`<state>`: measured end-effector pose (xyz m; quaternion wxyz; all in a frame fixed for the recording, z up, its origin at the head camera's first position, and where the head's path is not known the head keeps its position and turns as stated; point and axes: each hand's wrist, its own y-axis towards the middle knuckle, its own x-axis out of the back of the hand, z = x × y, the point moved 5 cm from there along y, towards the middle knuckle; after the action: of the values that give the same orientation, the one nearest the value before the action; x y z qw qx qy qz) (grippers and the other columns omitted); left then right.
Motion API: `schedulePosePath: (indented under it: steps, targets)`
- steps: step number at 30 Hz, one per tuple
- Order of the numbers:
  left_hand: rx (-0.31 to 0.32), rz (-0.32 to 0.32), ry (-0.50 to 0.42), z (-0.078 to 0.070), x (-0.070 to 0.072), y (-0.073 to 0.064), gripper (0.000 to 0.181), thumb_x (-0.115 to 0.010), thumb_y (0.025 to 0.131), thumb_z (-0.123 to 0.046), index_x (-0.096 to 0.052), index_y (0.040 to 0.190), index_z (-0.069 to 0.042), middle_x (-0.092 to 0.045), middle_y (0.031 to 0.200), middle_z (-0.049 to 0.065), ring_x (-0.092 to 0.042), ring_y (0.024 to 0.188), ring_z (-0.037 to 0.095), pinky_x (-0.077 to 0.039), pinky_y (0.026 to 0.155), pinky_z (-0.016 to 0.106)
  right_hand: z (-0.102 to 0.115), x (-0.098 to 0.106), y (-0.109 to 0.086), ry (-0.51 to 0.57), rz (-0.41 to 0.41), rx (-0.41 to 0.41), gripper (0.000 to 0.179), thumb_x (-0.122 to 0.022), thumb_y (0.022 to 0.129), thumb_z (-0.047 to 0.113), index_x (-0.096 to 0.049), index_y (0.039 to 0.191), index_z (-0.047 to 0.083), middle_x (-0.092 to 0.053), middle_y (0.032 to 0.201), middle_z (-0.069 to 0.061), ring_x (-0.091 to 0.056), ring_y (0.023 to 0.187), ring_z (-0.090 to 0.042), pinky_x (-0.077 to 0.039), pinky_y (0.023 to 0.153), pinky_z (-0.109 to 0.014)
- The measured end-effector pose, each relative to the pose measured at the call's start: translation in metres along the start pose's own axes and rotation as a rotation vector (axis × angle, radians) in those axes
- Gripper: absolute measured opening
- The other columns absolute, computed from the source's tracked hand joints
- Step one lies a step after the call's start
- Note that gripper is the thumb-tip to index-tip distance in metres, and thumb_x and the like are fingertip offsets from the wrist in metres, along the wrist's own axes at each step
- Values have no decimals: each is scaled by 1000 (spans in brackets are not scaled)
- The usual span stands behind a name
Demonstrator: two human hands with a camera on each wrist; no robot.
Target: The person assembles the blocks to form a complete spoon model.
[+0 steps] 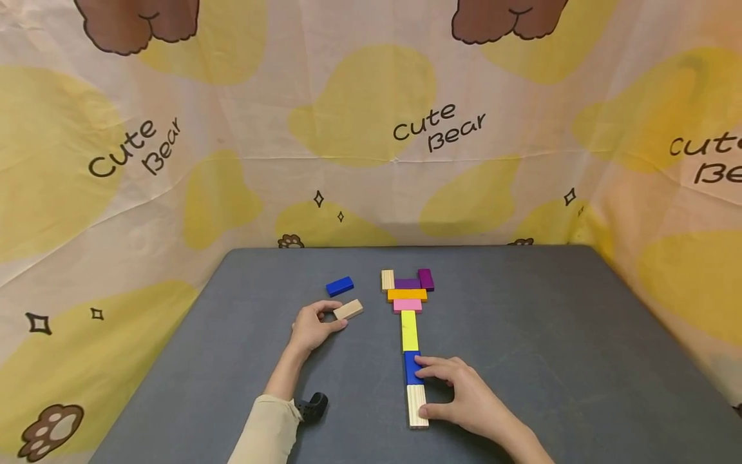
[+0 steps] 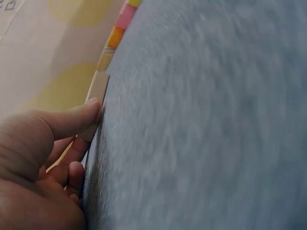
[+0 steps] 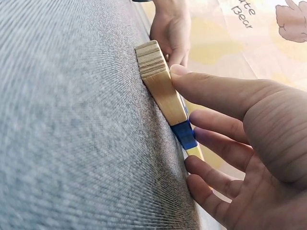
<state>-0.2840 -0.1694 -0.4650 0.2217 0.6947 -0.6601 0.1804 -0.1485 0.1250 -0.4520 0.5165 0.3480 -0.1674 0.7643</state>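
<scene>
Beside thumb, pale wooden block (image 1: 348, 310)

Wooden blocks on a cloth-covered table, printed fabric backdrop

You have bare, grained wood in the natural block (image 1: 417, 406) under your right hand (image 1: 464, 398) and in the loose block (image 1: 348, 309) your left hand (image 1: 313, 326) pinches; ahead of the natural block, the blue (image 1: 412, 367) and yellow (image 1: 409, 330) blocks carry smooth matt paint; the table (image 1: 551, 335) wears rough grey woven cloth.
</scene>
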Motion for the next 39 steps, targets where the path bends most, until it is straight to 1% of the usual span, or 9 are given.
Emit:
schedulePosePath:
  steps: [7,10,13,17,20,24,27,32,39]
  targets:
    - [-20,66,61,-4,-3,1,32,-80,84,-19,-72,115,-10,-67,110,6,-52,98,26,-27,91,54,-2,-1,-1,7,17,-48,58,-81,76,52,-69,124,22,-54,138,14,-47,119,-18,-46,91,-40]
    - [-45,67,84,-12,-8,3,31,-78,86,-20,-71,115,-10,-68,109,5,-52,89,24,-27,88,54,-2,-1,-1,9,19,-52,58,-80,76,52,-68,125,23,-53,138,14,-47,118,-17,-46,91,-42]
    - [-92,57,94,-26,-16,5,30,-76,88,-21,-70,115,-9,-68,109,5,-54,89,25,-28,87,55,-3,0,-1,7,14,-50,58,-80,76,53,-68,125,23,-53,139,15,-47,117,-16,-46,91,-41]
    - [-161,44,82,-45,-33,18,30,-76,88,-22,-70,115,-11,-69,111,5,-53,104,29,-27,89,56,-4,1,0,5,8,-54,59,-80,76,53,-68,125,24,-53,139,15,-47,117,-16,-45,92,-44]
    - [-209,37,78,-59,-47,34,30,-76,89,-22,-70,117,-13,-69,112,3,-49,106,30,-25,89,54,-4,2,0,2,3,-53,59,-80,76,52,-68,126,23,-53,139,14,-47,118,-17,-43,94,-48]
    - [-266,40,82,-79,-61,53,31,-74,90,-23,-70,119,-13,-65,117,3,-43,104,29,-24,87,53,-5,4,1,-6,-3,-49,57,-81,76,50,-69,124,21,-53,138,14,-46,119,-17,-43,95,-48]
    - [-259,53,82,-91,-68,60,31,-74,91,-23,-69,120,-14,-63,121,4,-41,108,29,-24,92,53,-5,3,2,-10,5,-40,57,-81,77,49,-69,124,21,-53,138,14,-47,119,-16,-43,95,-47]
    - [-221,76,120,-104,-74,66,31,-73,91,-23,-69,121,-15,-61,126,4,-38,116,28,-21,98,53,-3,1,4,-12,34,-33,56,-80,77,51,-69,124,22,-53,139,14,-47,118,-15,-43,95,-46]
    - [-179,77,169,-108,-86,76,28,-73,91,-25,-72,118,-20,-62,123,1,-37,117,29,-24,96,50,-2,2,5,-12,41,-45,58,-79,77,53,-68,125,22,-52,139,13,-47,117,-15,-44,94,-46]
